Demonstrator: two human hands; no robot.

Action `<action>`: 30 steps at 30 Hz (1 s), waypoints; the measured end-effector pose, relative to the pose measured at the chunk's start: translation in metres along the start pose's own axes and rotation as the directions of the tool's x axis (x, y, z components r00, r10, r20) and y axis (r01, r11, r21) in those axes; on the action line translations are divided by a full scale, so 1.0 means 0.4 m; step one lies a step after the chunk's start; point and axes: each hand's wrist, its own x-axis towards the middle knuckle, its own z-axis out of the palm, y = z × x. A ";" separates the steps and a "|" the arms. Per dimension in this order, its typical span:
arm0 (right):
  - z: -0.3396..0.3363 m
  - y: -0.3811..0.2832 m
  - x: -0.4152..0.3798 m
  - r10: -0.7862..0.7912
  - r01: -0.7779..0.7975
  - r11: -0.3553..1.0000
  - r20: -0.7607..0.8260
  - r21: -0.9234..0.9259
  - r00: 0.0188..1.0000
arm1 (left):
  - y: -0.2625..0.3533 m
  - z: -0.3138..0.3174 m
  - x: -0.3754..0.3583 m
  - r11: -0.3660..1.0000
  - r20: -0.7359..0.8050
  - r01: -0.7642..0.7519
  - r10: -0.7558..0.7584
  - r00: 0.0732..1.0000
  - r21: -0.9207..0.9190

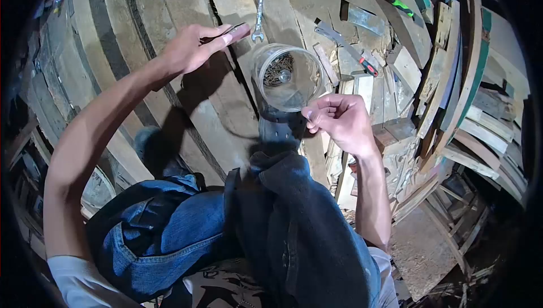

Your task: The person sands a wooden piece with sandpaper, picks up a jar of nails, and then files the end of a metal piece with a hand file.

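My left hand (pixel 192 50) is raised at the upper left, its fingers and thumb closed on a thin, dark, flat piece (pixel 218 37) whose kind I cannot make out. A clear plastic jar (pixel 305 96) stands on the planks between my hands. Inside it lie many small brown screws or nails (pixel 275 75). My right hand (pixel 342 118) is beside the jar's near right rim, thumb and fingertips pinched together. Whatever is between those fingertips is too small to name. Just beyond the jar lies a combination wrench (pixel 260 11).
A red-and-black-handled tool (pixel 348 48) and a metal piece (pixel 362 18) lie to the right. Further back is a green-handled tool (pixel 401 7). Stacked wood strips (pixel 461 70) crowd the right side. My jeans-clad legs (pixel 186 223) are close to the planks.
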 end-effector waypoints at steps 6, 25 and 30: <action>0.023 0.007 -0.013 -0.131 0.127 0.983 -0.023 -0.130 0.991 | -0.019 0.004 0.013 0.998 0.029 -0.010 0.008 1.000 0.055; 0.063 -0.006 -0.018 -0.613 0.487 0.702 -0.091 -0.520 0.785 | -0.053 0.015 0.027 0.981 -0.014 -0.176 0.178 0.984 0.086; 0.069 -0.007 -0.006 -0.473 0.382 0.835 -0.161 -0.397 0.866 | -0.017 0.020 0.008 0.998 0.013 -0.057 0.057 0.998 -0.003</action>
